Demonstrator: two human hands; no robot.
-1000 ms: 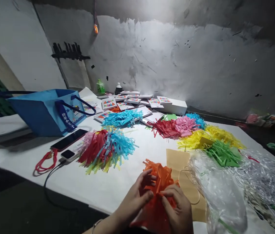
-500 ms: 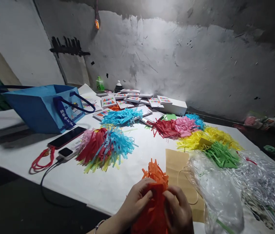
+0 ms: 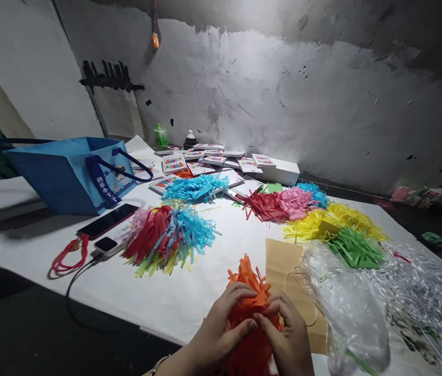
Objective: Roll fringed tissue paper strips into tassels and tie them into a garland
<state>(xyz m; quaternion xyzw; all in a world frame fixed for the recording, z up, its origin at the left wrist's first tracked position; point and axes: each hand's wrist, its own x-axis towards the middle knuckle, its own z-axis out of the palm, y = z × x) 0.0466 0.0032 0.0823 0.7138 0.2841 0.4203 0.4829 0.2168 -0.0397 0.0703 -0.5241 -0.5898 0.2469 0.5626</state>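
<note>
Both my hands hold an orange fringed paper tassel [image 3: 249, 279] at the table's near edge. My left hand [image 3: 221, 331] is closed around its left side, thumb and fingers pinching the paper. My right hand [image 3: 289, 339] is closed on its right side, fingertips meeting the left hand's. The fringe ends stick up beyond my fingers; the lower part of the tassel is hidden between my palms. A tan paper sheet [image 3: 281, 261] with a thin string loop lies just behind the tassel.
Piles of fringed tassels lie across the white table [image 3: 166, 297]: red-blue-yellow [image 3: 168, 235], blue [image 3: 195, 188], red and pink [image 3: 279, 203], yellow [image 3: 334, 219], green [image 3: 356, 248]. Clear plastic bags [image 3: 362, 308] fill the right. A blue bag [image 3: 72, 175], phone [image 3: 107, 220] and small boxes [image 3: 213, 159] sit behind.
My hands have shifted along the orange tassel and squeezed it together; my fingertips now meet over its middle, and the fringe stands more upright.
</note>
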